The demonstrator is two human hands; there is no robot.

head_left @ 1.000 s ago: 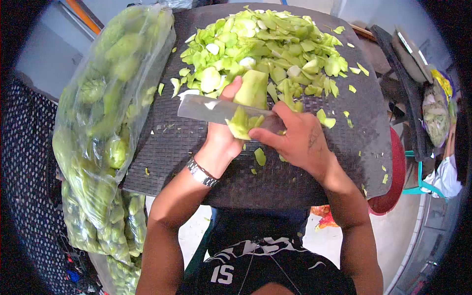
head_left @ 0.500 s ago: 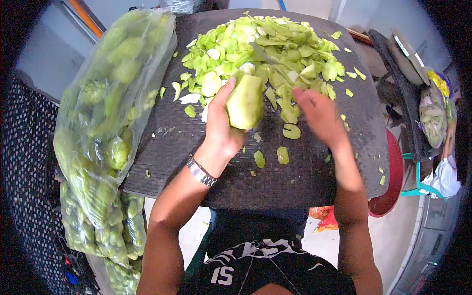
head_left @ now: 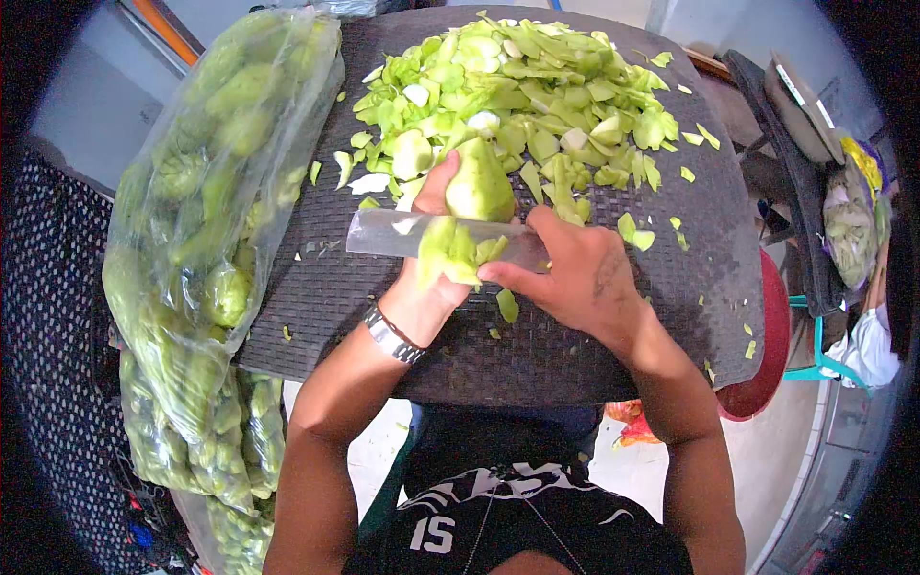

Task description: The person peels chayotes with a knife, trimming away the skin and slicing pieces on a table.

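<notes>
1. Left hand (head_left: 433, 290) gripping a green fruit (head_left: 479, 182) above the middle of the dark woven table (head_left: 517, 369); thumb up its left side.
2. Right hand (head_left: 589, 273) closed on the knife (head_left: 379, 233), handle hidden; blade points left, across the fruit's near end. Cut slices (head_left: 446, 251) lie against the blade.
3. Far side: heap of peelings (head_left: 546, 96).
4. Left: clear bag (head_left: 225, 144) of green produce.

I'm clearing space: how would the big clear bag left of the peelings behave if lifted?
The clear bag would probably sag: it looks thin and wrinkled. It's likely heavy, being packed with green vegetables. Their rounded shapes might shift.
</notes>
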